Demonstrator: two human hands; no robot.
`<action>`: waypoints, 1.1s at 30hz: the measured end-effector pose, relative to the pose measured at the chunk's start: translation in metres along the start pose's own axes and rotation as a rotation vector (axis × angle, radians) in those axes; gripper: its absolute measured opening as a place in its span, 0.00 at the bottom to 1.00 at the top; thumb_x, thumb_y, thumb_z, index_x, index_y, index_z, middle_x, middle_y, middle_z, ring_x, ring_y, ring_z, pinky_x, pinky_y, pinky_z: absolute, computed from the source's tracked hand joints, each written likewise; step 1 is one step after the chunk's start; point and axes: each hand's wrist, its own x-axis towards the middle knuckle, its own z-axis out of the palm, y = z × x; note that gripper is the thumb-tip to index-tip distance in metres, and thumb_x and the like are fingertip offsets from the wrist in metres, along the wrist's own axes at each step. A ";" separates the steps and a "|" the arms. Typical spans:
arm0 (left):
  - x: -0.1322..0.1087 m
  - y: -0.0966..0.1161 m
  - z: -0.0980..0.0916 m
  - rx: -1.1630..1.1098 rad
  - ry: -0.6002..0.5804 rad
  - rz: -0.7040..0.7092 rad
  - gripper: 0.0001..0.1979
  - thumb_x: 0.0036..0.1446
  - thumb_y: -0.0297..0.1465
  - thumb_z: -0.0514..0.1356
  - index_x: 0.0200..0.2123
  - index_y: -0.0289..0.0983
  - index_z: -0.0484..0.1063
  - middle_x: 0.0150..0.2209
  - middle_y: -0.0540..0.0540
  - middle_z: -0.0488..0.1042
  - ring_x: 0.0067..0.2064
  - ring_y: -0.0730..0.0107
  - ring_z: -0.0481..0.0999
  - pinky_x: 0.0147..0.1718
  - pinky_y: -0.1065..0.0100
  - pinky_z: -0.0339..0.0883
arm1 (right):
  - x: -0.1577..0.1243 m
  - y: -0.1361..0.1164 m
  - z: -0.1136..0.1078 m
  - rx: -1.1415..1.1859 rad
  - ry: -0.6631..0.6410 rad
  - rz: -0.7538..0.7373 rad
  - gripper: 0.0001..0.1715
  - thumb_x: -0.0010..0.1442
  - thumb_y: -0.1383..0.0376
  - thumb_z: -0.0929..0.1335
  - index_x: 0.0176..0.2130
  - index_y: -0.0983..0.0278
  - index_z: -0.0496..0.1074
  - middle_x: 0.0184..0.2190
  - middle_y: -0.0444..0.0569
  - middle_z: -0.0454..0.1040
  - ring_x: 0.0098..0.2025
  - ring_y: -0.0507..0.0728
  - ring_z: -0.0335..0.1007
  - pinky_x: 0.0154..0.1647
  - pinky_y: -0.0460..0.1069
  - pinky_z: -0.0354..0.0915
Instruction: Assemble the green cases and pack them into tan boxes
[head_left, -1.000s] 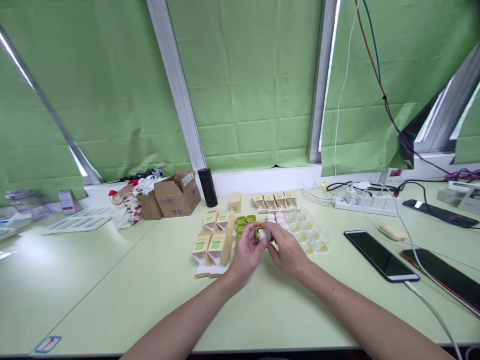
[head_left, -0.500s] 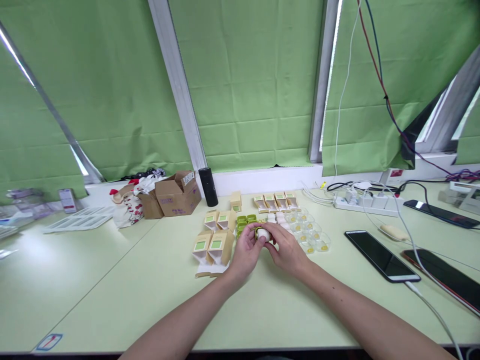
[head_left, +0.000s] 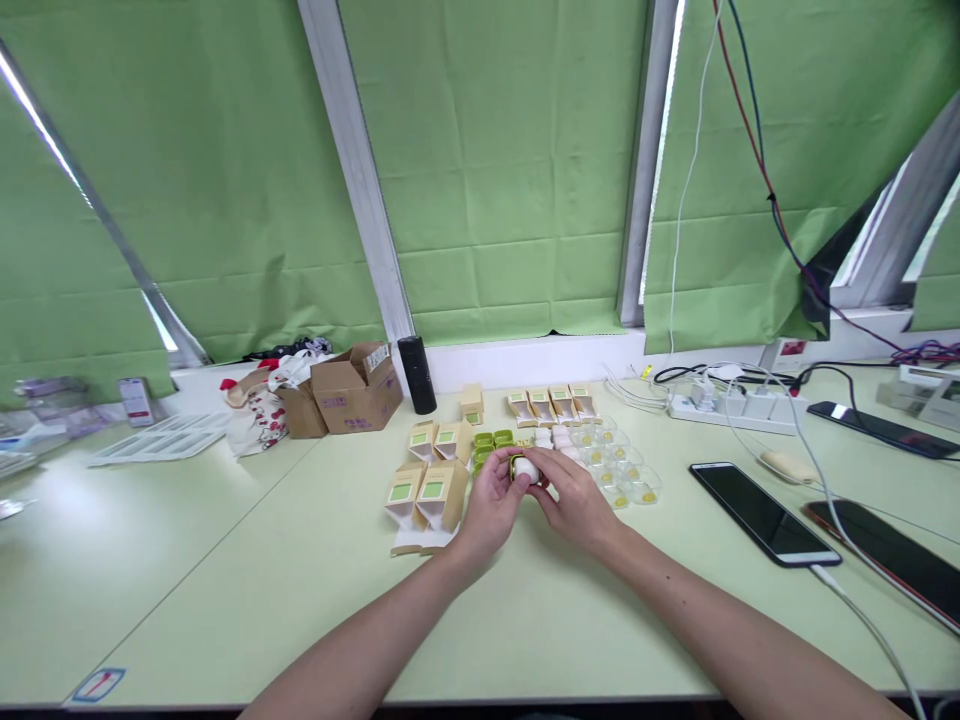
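Observation:
My left hand (head_left: 491, 505) and my right hand (head_left: 574, 500) meet over the pale green table (head_left: 225, 580), fingers closed together on a small green case with a white round piece (head_left: 524, 468) in it. Just left of the hands stand several small tan cartons (head_left: 426, 485) with green labels. Behind the hands lie several small green cases (head_left: 491, 440) and rows of clear plastic cups (head_left: 619, 465) with yellow bits inside. More tan cartons (head_left: 550, 401) stand in a row farther back.
A brown cardboard box (head_left: 354, 388) and a black cylinder (head_left: 416, 374) stand at the back. To the right lie a phone (head_left: 763, 512) on a cable, a second phone (head_left: 892, 560), and a white power strip (head_left: 739, 405). White trays (head_left: 154, 442) lie at the far left.

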 end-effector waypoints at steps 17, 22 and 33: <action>0.001 -0.004 -0.003 0.044 0.006 0.021 0.28 0.59 0.48 0.72 0.53 0.37 0.71 0.54 0.35 0.80 0.56 0.54 0.81 0.56 0.56 0.75 | -0.001 0.001 0.001 -0.037 0.020 -0.046 0.31 0.72 0.70 0.67 0.71 0.59 0.64 0.57 0.61 0.80 0.59 0.67 0.79 0.56 0.64 0.80; 0.001 -0.005 -0.004 0.056 -0.003 0.029 0.28 0.59 0.48 0.72 0.54 0.37 0.71 0.53 0.35 0.81 0.56 0.54 0.81 0.56 0.57 0.75 | -0.001 0.001 0.001 -0.039 0.017 -0.046 0.32 0.72 0.70 0.67 0.72 0.58 0.64 0.57 0.60 0.80 0.57 0.67 0.80 0.55 0.63 0.81; 0.000 -0.004 -0.002 0.020 0.009 0.012 0.28 0.59 0.48 0.73 0.53 0.38 0.71 0.53 0.36 0.80 0.56 0.54 0.81 0.56 0.57 0.75 | -0.001 0.001 0.002 -0.023 0.005 -0.020 0.31 0.72 0.70 0.67 0.70 0.58 0.65 0.57 0.60 0.79 0.58 0.67 0.79 0.56 0.65 0.80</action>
